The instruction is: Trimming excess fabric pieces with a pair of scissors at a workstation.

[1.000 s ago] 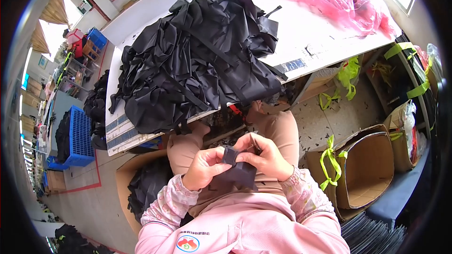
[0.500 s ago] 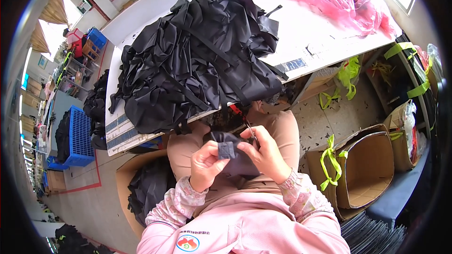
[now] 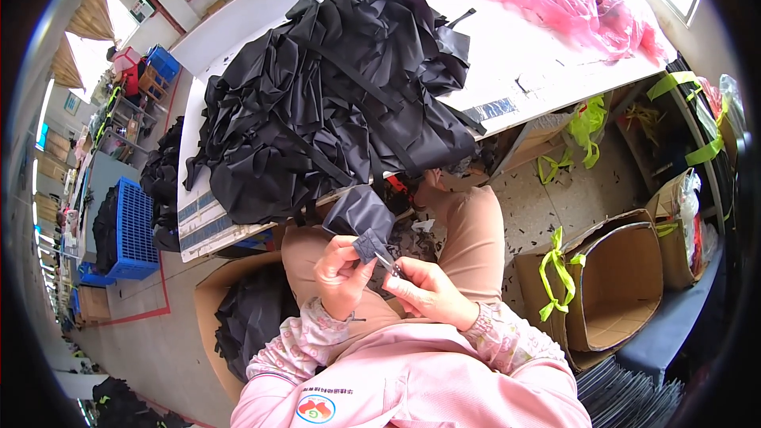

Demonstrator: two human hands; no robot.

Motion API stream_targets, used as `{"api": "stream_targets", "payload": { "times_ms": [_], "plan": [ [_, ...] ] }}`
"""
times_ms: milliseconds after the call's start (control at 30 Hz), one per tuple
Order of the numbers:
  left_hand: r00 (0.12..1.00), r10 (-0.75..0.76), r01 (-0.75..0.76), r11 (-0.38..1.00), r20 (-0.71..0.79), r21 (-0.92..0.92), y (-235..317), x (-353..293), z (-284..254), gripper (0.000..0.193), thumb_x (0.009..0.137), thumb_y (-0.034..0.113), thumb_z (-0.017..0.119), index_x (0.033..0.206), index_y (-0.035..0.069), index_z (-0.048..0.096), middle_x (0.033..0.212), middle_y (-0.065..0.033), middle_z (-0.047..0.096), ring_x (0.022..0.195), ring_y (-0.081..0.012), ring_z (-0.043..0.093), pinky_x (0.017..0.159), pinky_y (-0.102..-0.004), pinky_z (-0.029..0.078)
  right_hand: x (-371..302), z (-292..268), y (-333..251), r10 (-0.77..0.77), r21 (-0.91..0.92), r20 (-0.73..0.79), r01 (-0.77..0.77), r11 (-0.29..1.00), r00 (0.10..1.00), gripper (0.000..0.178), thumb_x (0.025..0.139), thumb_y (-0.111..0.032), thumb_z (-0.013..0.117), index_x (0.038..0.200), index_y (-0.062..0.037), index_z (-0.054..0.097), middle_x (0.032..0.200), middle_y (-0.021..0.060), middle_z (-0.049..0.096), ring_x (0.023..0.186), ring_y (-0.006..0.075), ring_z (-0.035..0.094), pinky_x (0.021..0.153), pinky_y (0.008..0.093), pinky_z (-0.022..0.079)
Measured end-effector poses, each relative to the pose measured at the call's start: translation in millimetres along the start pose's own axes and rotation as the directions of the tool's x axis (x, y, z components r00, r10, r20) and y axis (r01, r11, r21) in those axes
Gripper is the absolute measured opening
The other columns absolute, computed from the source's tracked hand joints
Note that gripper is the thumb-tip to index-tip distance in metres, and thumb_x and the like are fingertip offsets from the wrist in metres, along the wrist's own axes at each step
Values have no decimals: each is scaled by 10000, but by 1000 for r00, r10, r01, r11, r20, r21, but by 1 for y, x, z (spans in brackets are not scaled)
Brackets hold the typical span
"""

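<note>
My left hand (image 3: 341, 271) pinches the corner of a black fabric piece (image 3: 361, 212), where a small dark square patch (image 3: 368, 245) shows. The rest of that fabric hangs away from me, between my knees and the table edge. Closed round a pair of small metal scissors (image 3: 384, 260), my right hand (image 3: 432, 292) holds the blade against the patch's lower right edge. My fingers partly cover the handles. Just beyond, a big heap of black fabric pieces with straps (image 3: 333, 95) lies on the white table (image 3: 507, 83).
Pink plastic sheeting (image 3: 555, 4) lies at the table's far right. An open cardboard box (image 3: 618, 293) with a yellow-green ribbon stands on my right. Left of my legs, another box holds black fabric (image 3: 254, 313). Dark scraps litter the floor (image 3: 547, 190); a blue crate (image 3: 136, 230) stands further left.
My right hand has moved down and left, swinging the scissors from pointing upward to the patch. The patch has tilted and shifted slightly left, and the hanging fabric has swung away from me.
</note>
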State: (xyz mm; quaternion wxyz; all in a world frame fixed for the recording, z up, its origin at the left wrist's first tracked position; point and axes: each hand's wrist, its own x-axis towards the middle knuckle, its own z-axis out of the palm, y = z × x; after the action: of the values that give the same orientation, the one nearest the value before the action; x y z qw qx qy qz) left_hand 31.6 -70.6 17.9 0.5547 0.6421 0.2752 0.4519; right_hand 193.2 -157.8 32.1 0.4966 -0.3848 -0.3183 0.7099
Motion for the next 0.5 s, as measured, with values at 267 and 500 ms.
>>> {"api": "stream_targets", "payload": {
  "times_ms": [267, 500],
  "plan": [
    [999, 24, -25, 1000, 26, 10, -5, -4, 2, 158, 825, -95, 650, 974, -41, 653, 1054, -95, 586, 858, -130, 618, 716, -232, 504, 5, 3, -3, -329, -487, -104, 240, 840, 939, 232, 920, -237, 666, 881, -37, 555, 625, -31, 504, 559, 28, 449, 476, 223, 386],
    [998, 53, -54, 998, 25, 42, -5, -5, 3, 158, 815, -97, 662, 963, -44, 653, 1057, -103, 596, 852, -140, 634, 708, -236, 516, 4, 1, 0, -364, -544, -114, 248, 801, 925, 241, 920, -227, 664, 883, -15, 554, 605, -7, 473, 565, 48, 403, 481, 252, 368]
  ]
}}
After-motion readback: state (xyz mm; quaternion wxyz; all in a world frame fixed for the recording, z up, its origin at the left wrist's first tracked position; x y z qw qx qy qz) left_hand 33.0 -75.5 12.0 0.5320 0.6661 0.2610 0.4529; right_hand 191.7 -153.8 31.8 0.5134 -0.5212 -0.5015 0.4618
